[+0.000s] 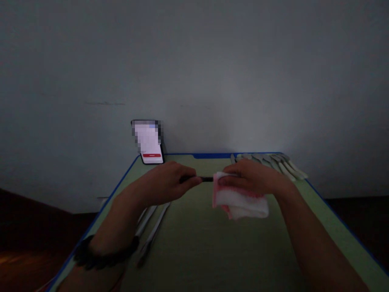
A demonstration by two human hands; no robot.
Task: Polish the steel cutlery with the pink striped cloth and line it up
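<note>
My left hand (165, 182) is closed round the dark handle of a piece of cutlery (206, 179), held level above the green table (194, 243). My right hand (253, 178) grips a folded pink and white cloth (241, 202) wrapped over the other end of that piece, so its blade or head is hidden. The two hands sit close together over the middle of the table. A dark beaded bracelet (103, 253) is on my left wrist.
Several metal cutlery pieces (273, 164) lie in a row at the far right of the table. A few more cutlery pieces (152, 227) lie under my left forearm. A phone (148, 142) with a lit screen leans on the wall at the far left edge.
</note>
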